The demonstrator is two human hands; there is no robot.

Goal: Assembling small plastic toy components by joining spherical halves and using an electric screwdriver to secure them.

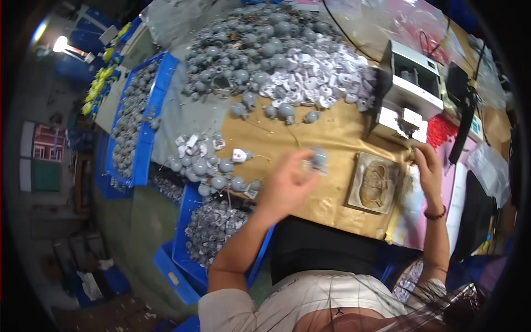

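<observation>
Over the brown-covered bench, my left hand pinches a grey round bulb-like part with a whitish base; motion blurs both a little. My right hand, a dark beaded bracelet at its wrist, is at the lower front of a white box-shaped machine. Its fingers are curled together, and whatever they grip is too small to make out. Between the hands lies a square metal mould block with a rounded hollow. Left of my left hand sits a small cluster of grey round parts, one with a white, red-dotted face.
A big heap of grey round parts and a pile of white-grey caps cover the bench's far side. Blue trays of small parts stand at the left. Another blue bin is by my left forearm. Red pieces lie beside the machine.
</observation>
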